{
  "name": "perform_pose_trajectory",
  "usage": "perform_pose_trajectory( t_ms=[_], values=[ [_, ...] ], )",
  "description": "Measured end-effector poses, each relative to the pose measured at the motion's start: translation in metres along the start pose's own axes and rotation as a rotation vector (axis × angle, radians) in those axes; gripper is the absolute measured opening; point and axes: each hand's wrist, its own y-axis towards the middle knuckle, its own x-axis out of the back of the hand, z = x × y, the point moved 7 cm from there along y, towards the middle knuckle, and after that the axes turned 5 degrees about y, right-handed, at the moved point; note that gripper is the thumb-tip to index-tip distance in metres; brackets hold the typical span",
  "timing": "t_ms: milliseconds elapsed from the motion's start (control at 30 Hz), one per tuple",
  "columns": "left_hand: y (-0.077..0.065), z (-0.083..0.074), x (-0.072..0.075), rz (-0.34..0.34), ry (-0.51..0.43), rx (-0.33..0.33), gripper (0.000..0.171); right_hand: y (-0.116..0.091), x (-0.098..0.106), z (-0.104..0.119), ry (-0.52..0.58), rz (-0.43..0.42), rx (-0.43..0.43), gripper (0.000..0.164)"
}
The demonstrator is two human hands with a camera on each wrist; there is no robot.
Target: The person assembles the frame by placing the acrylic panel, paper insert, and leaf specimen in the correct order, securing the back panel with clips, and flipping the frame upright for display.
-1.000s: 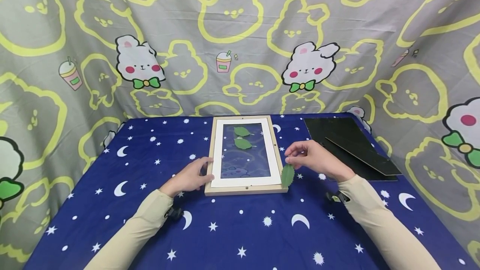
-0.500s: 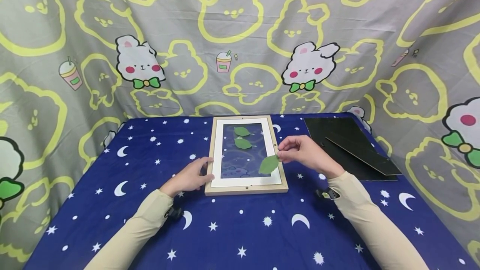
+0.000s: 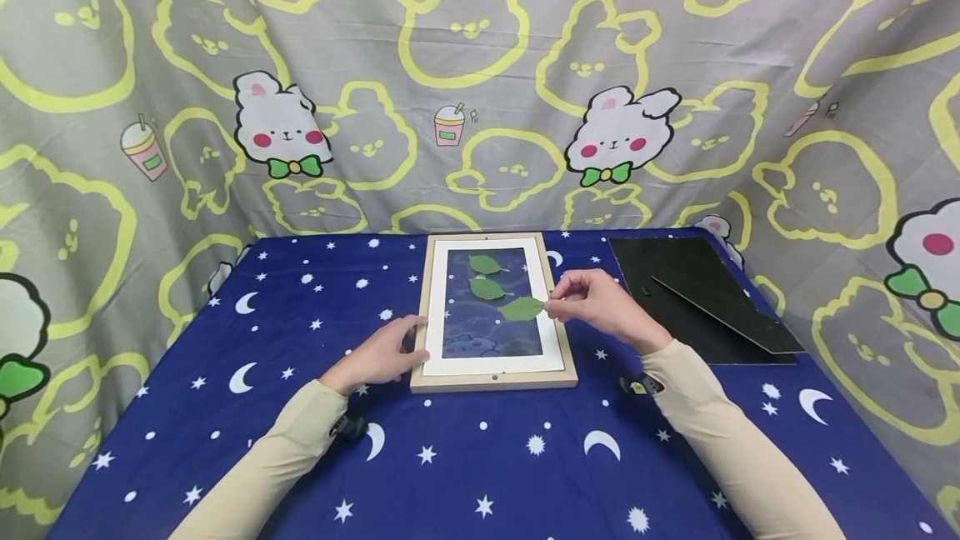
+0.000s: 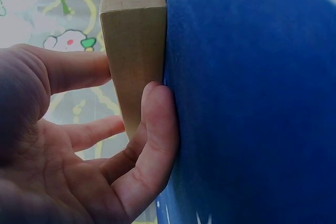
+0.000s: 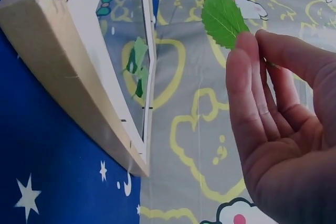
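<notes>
A light wooden picture frame [image 3: 492, 382] with a white inner border [image 3: 465, 365] and a clear pane lies on the table. Two green leaves [image 3: 486, 288] lie on the pane near its far end. My right hand [image 3: 596, 307] pinches the stem end of another green leaf [image 3: 519, 309] between thumb and fingers, over the pane's right side; this held leaf [image 5: 223, 18] also shows in the right wrist view. At the frame's left side, my left hand [image 3: 378, 350] holds the wooden edge, with bent fingers [image 4: 157, 135] against its side wall.
Behind my right hand, a black backing board [image 3: 660, 261] with a stand flap [image 3: 723, 311] lies at the table's right. A blue star-and-moon cloth [image 3: 480, 465] covers the table. A grey patterned curtain [image 3: 480, 48] hangs around the back and sides.
My right hand has moved left with the leaf from beyond the frame's right edge to over the pane. The leaf has swung from hanging down to pointing left. My left hand stays put.
</notes>
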Motion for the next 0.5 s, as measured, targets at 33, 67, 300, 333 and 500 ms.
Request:
perform_pose_trajectory(
  t_ms=[33,67,300,333,500],
  values=[
    [0.0,0.0,0.0,0.001,-0.002,-0.001,0.062,0.001,0.0,0.0,-0.013,-0.001,0.004,0.018],
    [0.0,0.0,0.0,0.0,-0.003,-0.001,0.062,0.002,-0.001,-0.001,-0.026,-0.002,0.009,0.018],
    [-0.001,0.001,0.0,0.0,-0.006,0.006,0.061,0.01,-0.008,0.001,-0.124,-0.002,0.036,0.014],
    [-0.001,0.0,0.0,0.001,-0.007,0.006,0.061,0.011,-0.009,0.002,-0.14,-0.003,0.041,0.014],
    [-0.001,-0.001,0.001,0.006,-0.011,0.003,0.062,0.016,-0.016,0.004,-0.187,-0.01,0.052,0.013]
  ],
)
